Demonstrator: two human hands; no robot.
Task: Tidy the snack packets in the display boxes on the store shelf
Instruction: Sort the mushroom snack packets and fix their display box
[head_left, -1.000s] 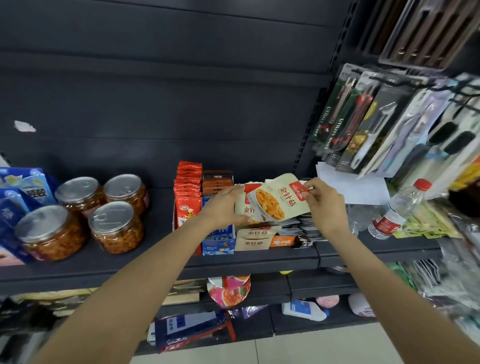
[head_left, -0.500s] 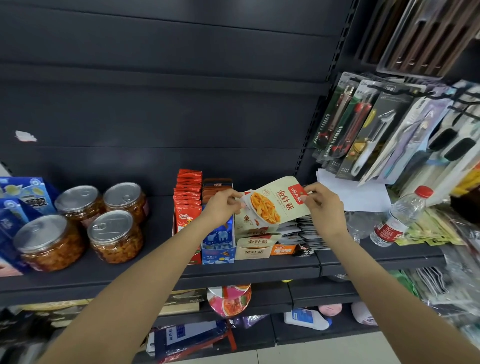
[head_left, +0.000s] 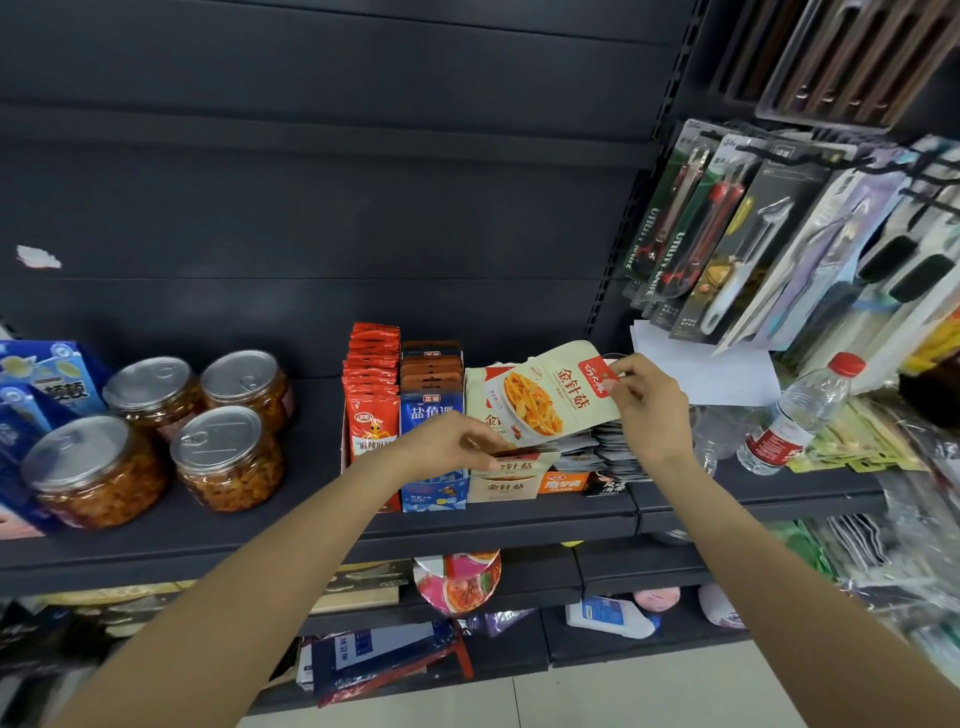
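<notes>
Beige snack packet tilted, raised above beige display box on shelf; top right corner pinched by right hand; lower left edge touched by left hand, fingers curled, hold unclear; red packets upright just left.

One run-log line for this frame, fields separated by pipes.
left hand: grips packets in beige display box | right hand: pinches beige snack packet corner | packet: lifted, tilted
</notes>
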